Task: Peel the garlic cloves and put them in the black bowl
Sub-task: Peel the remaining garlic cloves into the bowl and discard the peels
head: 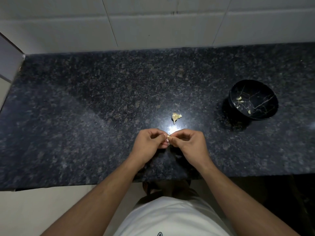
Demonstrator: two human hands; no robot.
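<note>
Dark speckled granite counter [85, 108] below, white tiled wall [153, 28] behind it; landmark for all places here: the black bowl [265, 114].

Black bowl with thin pale veins, standing on the counter; inside it a few peeled garlic cloves [239, 98], small and pale, lying apart from each other on the bottom.

Well to the left of the bowl, on the bare granite: a remaining piece of garlic bulb [175, 117], yellowish, with a bit of dry skin, beside a bright reflection of light.

Further left of the bowl and nearer to the counter's front edge: both hands, meeting fingertip to fingertip just above the surface. Left hand [150, 142] with fingers curled inward, thumb and forefinger pinching; right hand [189, 142] curled the same way, also pinching. Between the two pinches one small garlic clove [168, 137], mostly hidden by the fingers; only a pale tip and a scrap of skin visible; how much peel remains, impossible to tell.

Below the hands: two bare forearms and a white shirt [170, 218].
</note>
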